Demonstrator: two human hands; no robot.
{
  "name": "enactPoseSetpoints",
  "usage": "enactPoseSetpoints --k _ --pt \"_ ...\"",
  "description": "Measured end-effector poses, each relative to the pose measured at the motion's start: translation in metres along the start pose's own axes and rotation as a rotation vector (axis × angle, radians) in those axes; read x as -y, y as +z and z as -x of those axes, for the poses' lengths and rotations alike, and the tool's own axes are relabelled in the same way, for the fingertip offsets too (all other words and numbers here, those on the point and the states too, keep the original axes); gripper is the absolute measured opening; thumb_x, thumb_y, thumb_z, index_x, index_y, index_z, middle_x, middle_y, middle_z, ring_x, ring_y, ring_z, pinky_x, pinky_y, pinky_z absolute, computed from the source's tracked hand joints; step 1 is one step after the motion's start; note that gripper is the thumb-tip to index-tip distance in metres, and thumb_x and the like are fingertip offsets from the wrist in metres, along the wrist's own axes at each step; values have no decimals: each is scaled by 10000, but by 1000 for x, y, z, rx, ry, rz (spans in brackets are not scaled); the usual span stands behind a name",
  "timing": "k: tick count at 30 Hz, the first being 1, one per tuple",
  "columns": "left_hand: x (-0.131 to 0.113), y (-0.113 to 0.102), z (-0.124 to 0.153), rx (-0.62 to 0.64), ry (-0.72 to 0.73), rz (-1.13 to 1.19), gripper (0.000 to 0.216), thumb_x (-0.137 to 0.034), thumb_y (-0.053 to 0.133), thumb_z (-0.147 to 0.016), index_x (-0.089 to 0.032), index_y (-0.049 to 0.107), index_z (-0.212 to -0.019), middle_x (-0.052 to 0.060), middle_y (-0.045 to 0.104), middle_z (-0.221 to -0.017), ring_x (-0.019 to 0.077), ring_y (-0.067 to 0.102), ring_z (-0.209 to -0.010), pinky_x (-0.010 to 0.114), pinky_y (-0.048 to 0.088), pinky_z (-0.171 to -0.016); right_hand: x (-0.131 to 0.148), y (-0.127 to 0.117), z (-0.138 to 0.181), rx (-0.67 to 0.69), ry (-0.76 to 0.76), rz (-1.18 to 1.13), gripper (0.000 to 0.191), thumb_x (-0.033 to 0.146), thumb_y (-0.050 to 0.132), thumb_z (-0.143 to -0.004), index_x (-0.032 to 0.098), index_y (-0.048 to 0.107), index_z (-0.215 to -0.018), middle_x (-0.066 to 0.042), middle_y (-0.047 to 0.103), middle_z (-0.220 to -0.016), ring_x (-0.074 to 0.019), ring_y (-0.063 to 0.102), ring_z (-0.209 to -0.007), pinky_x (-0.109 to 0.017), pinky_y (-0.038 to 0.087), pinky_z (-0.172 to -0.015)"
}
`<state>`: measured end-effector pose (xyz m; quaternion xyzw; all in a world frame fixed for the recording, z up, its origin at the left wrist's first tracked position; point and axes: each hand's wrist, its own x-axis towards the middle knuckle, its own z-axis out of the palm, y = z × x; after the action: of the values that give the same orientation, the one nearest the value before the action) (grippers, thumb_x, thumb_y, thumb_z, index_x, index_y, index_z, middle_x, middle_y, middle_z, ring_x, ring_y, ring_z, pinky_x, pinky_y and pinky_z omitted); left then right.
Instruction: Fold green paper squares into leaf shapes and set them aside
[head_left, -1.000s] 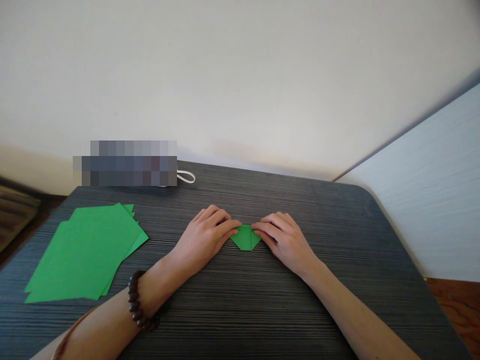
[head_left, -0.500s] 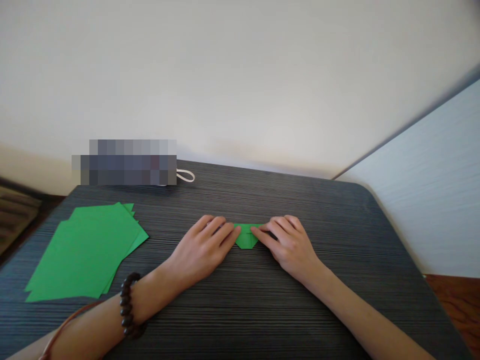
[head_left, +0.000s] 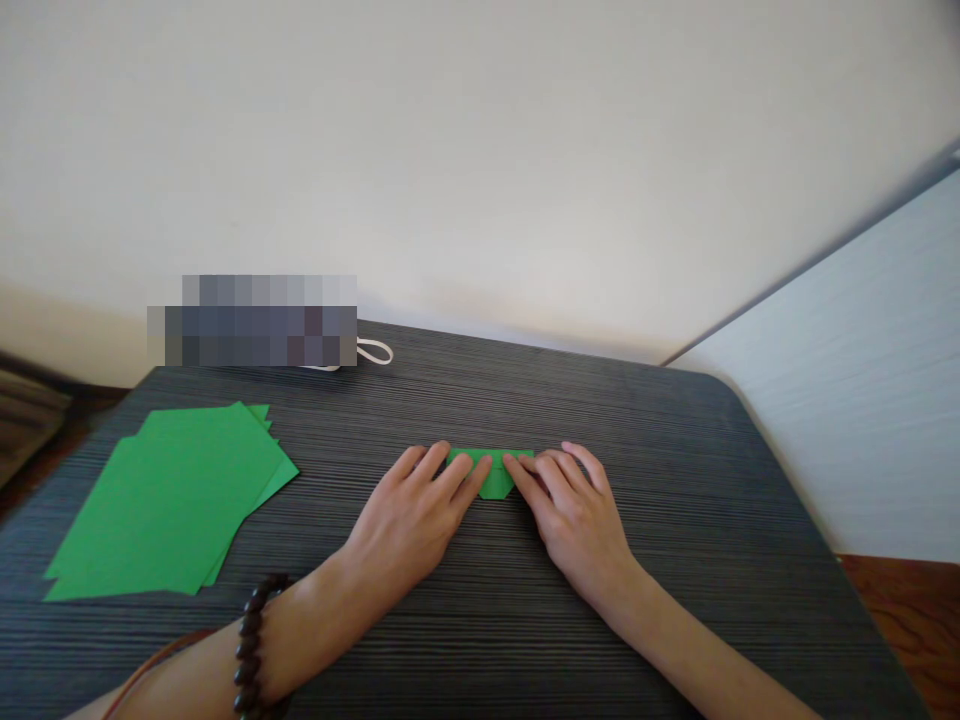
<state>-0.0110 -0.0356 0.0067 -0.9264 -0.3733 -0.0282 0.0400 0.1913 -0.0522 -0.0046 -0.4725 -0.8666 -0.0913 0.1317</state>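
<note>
A small piece of folded green paper (head_left: 496, 484) lies on the dark table in front of me, with a straight far edge and a narrower near end. From the left, my left hand (head_left: 411, 505) grips it, thumb on top and fingers curled at its far left corner. My right hand (head_left: 581, 510) holds the right part the same way, its thumb close to the left one. The fingertips partly hide both ends of the paper. A dark bead bracelet (head_left: 249, 650) circles my left wrist.
Several green paper sheets (head_left: 165, 500) lie in an uneven stack on the left of the table (head_left: 480, 620). A blurred-out object (head_left: 255, 325) with a white loop (head_left: 376, 351) stands at the back left against the wall (head_left: 480, 150). A pale panel (head_left: 862, 370) rises on the right.
Both hands have shifted slightly on the folded paper, the thumbs closer together near its middle. More of the paper's far edge shows between and beside the fingers.
</note>
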Motion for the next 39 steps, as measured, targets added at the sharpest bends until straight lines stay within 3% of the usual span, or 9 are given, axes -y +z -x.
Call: enactPoseSetpoints --k 6,14,20,24,31,36,39 --pt "-3 2 1 -21 -57 -7 422 -112 456 -863 -161 486 -1281 68 611 -1007 280 527 -1000 414 427 -828 3 2 -1 -34 0 31 321 143 384 -927 176 587 -1174 -57 653 -946 -209 553 -955 -430 344 -1008" --pt "-2 14 15 -185 -94 8 411 -81 466 -838 -115 522 -1244 79 627 -1071 284 518 -1059 414 432 -856 -3 8 10 -124 28 -77 330 104 369 -924 149 616 -1136 -29 665 -1048 -207 551 -1024 -423 300 -1063" --pt "2 13 14 -237 -89 41 340 -133 485 -847 -114 573 -1175 80 639 -989 274 544 -1004 419 450 -824 -4 9 8 -110 75 -139 286 96 458 -877 174 630 -1092 -20 665 -1022 -200 560 -953 -431 328 -1032" --pt "11 12 6 -235 -103 137 255 -216 471 -887 -165 618 -1089 66 630 -926 246 549 -948 399 447 -796 -9 10 1 -63 136 -282 234 97 500 -842 166 647 -1010 -48 637 -972 -202 539 -930 -394 418 -915" --pt "21 13 -2 -211 -152 388 195 -299 459 -912 -219 631 -960 43 608 -1023 216 500 -985 376 401 -829 -16 10 -6 12 203 -495 195 240 523 -885 238 624 -1052 -47 586 -1018 -189 524 -931 -365 426 -831" --pt "19 16 -3 -206 -176 398 270 -298 494 -895 -233 573 -1144 62 576 -1132 236 460 -1059 408 380 -877 -18 11 -6 34 223 -549 171 269 573 -859 254 632 -1018 -37 583 -1021 -192 523 -945 -371 409 -843" --pt "18 18 -3 -208 -169 397 270 -295 490 -895 -253 591 -1142 59 573 -1152 246 445 -1081 419 373 -890 -18 10 -7 43 236 -577 154 261 586 -849 252 632 -996 -33 587 -1018 -190 524 -950 -370 402 -847"
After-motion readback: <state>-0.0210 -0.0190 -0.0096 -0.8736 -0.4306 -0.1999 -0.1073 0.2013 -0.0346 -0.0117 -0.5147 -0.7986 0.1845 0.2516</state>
